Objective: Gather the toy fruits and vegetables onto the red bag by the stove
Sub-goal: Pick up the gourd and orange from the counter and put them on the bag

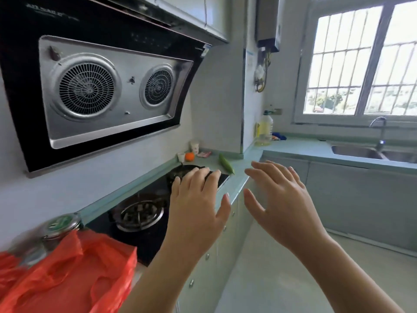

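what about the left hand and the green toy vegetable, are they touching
Apart. The head view shows a strip of cooktop between the left hand and the green toy vegetable.

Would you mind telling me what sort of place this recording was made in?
Most likely a home kitchen: a gas stove sits under a range hood, and a steel sink with a tap stands below the barred window.

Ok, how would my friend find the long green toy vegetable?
Start at the black glass stove under the steel hood. Just past its far corner, on the pale green counter, lies the long green toy vegetable. It is slim and pointed; the round orange toy fruit nearer the wall is not.
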Motion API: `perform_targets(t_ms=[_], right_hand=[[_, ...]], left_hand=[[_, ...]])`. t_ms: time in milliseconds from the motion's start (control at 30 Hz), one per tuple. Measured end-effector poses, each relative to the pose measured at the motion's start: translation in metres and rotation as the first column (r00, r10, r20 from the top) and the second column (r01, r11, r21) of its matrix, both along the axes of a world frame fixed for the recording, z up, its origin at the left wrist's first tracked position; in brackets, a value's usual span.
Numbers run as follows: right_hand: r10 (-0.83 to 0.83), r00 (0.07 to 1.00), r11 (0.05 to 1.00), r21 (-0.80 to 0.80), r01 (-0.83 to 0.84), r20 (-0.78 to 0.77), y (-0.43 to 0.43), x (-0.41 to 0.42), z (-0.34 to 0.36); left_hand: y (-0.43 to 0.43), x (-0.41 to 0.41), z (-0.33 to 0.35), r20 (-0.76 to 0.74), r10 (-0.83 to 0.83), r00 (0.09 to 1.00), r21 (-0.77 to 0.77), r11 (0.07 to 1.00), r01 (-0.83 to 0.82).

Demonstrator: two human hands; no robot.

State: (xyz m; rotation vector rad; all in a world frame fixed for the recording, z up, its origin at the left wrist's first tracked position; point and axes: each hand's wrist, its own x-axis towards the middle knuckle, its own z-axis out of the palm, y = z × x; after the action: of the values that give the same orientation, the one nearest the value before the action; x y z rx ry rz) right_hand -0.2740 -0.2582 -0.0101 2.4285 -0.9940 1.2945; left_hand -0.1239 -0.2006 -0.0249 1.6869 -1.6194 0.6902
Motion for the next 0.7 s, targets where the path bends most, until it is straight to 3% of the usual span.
perform_targets(t_ms=[333, 700], right_hand=[[-0.125, 0.992, 0.992, 0.034, 0.125, -0.006, -0.105, -0.094, -0.014], [-0.166, 0.986, 0.975, 0.148, 0.164, -0.003, -0.225, -0.106, -0.066]], left_hand=[[-0.114, -0.082, -0.020, -0.118, -0.086, 0.989, -0.011, 0.996, 0.086], [-0.229, -0.080, -0.067, -0.179, -0.078, 0.981, 0.051, 0.995, 0.088]])
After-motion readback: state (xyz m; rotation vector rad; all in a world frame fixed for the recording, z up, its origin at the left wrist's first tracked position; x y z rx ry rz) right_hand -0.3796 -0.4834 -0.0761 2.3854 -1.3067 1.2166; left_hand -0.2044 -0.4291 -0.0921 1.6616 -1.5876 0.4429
